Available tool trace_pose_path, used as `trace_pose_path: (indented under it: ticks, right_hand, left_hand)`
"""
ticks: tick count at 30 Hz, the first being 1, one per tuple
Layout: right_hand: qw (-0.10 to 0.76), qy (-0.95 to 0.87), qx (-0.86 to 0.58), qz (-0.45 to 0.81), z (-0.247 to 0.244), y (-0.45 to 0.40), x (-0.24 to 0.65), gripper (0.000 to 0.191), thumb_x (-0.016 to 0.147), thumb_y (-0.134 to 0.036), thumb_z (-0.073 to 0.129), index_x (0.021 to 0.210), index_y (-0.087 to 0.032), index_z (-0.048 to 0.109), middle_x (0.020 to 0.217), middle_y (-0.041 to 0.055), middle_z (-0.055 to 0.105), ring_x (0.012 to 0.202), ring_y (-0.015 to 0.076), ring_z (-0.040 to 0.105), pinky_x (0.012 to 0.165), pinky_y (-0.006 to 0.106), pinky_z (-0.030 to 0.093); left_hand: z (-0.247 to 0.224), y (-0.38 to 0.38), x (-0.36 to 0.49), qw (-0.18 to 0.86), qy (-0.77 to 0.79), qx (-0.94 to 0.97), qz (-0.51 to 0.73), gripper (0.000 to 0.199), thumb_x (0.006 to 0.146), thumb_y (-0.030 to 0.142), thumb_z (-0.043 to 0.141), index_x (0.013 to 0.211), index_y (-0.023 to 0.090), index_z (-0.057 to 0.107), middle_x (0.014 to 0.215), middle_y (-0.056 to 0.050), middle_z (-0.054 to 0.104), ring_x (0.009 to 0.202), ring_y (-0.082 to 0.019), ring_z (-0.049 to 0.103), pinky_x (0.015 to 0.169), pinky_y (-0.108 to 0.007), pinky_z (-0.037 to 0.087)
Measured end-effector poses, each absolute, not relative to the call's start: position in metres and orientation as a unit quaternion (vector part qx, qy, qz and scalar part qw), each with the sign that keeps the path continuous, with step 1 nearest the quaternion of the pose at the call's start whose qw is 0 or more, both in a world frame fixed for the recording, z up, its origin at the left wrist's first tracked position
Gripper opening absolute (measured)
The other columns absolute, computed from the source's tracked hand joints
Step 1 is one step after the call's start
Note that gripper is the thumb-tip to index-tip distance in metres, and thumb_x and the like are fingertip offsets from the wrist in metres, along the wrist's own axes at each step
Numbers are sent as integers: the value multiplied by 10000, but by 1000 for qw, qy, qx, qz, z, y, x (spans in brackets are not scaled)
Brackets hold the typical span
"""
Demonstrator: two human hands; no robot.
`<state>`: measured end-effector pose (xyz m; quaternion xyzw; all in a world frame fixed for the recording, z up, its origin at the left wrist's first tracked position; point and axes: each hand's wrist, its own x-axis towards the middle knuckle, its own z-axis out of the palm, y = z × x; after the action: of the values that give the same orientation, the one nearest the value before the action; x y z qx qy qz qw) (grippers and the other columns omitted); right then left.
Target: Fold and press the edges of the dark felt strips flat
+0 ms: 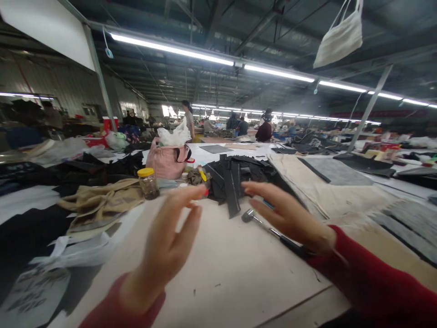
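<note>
Both my hands hover over a pale work table (218, 269), palms turned toward each other with a gap between them. My left hand (170, 232) is open, its fingers stretched forward and nothing held. My right hand (287, 214) is likewise open and empty, fingers pointing inward. Under the right hand lies a hammer-like tool (262, 222) with a metal shaft and dark handle, partly hidden by the wrist. Just beyond the hands is a heap of dark fabric strips (232, 180). A jar with a yellow lid (148, 183) stands left of the heap.
A pink bag (165, 159) stands behind the jar. Tan cloth (105, 200) and black fabric lie on the left. Cream fabric layers (307, 182) with grey pieces (337, 171) cover the right side. Several people work farther back; a white mask (341, 38) hangs overhead.
</note>
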<state>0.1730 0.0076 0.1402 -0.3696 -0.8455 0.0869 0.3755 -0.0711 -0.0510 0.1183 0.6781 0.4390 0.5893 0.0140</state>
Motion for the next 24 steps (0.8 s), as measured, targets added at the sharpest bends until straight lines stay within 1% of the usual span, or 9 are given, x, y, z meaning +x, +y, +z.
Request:
trace_pose_path:
  ticks: [4, 6, 8, 10, 13, 17, 19, 21, 24]
  right_hand:
    - [55, -885, -460, 43, 86, 42, 154, 438, 841, -343, 424, 1248, -196, 493, 1029, 114, 647, 943, 242, 588, 817, 358, 421]
    - [-21, -875, -483, 14, 63, 57, 145, 458, 844, -382, 403, 1257, -200, 481, 1024, 133, 647, 942, 265, 590, 797, 373, 411]
    - [-54, -866, -497, -19, 52, 66, 136, 460, 839, -418, 396, 1239, -212, 495, 986, 142, 656, 925, 283, 593, 775, 388, 402]
    - [-48, -855, -513, -54, 51, 72, 130, 437, 836, -417, 402, 1204, -212, 519, 960, 146, 655, 906, 287, 593, 749, 383, 397]
    - [-1, -835, -543, -88, 55, 81, 124, 439, 834, -444, 406, 1171, -190, 528, 973, 157, 639, 915, 285, 580, 741, 371, 387]
    - [0, -815, -576, -56, 45, 97, 117, 624, 793, -510, 448, 1292, -140, 395, 1019, 196, 616, 954, 318, 557, 788, 425, 367]
    - [17, -815, -579, -13, 34, 104, 113, 677, 771, -421, 506, 1346, -126, 303, 1065, 198, 592, 970, 309, 551, 788, 415, 381]
    - [86, -819, -566, 46, 24, 108, 109, 669, 748, -263, 514, 1359, -137, 271, 1095, 167, 573, 975, 259, 551, 792, 364, 402]
    - [232, -814, -519, 118, 20, 108, 107, 570, 714, -102, 433, 1279, -173, 402, 1054, 97, 577, 927, 174, 556, 804, 290, 422]
  left_hand:
    - [40, -22, -67, 85, 433, 805, 396, 288, 875, 236, 363, 1074, 187, 565, 1042, -80, 587, 981, -180, 520, 892, -336, 429]
    - [10, -12, -68, 127, 444, 832, 307, 277, 863, 219, 372, 1038, 192, 586, 1007, -76, 599, 943, -182, 523, 871, -338, 430]
    - [-4, -9, -69, 150, 454, 836, 268, 261, 855, 212, 385, 1004, 203, 599, 985, -62, 599, 930, -182, 514, 862, -336, 421]
    - [-5, -10, -70, 160, 458, 833, 266, 247, 849, 198, 393, 974, 207, 606, 968, -52, 594, 925, -179, 503, 861, -329, 410]
    - [0, -11, -70, 178, 454, 828, 278, 236, 837, 179, 403, 952, 206, 607, 956, -46, 588, 912, -173, 494, 851, -316, 403]
    - [0, -6, -70, 192, 455, 821, 284, 222, 827, 167, 411, 927, 201, 607, 937, -44, 588, 901, -173, 490, 839, -315, 400]
    - [-2, -5, -70, 195, 459, 819, 285, 217, 823, 161, 414, 915, 199, 607, 926, -44, 589, 893, -175, 491, 833, -316, 399]
    - [-3, -5, -70, 196, 460, 818, 285, 220, 821, 155, 415, 915, 203, 608, 926, -42, 590, 891, -175, 491, 832, -315, 397]
    - [-2, -5, -69, 197, 462, 816, 284, 221, 815, 148, 422, 908, 210, 612, 924, -39, 592, 891, -178, 495, 832, -315, 394]
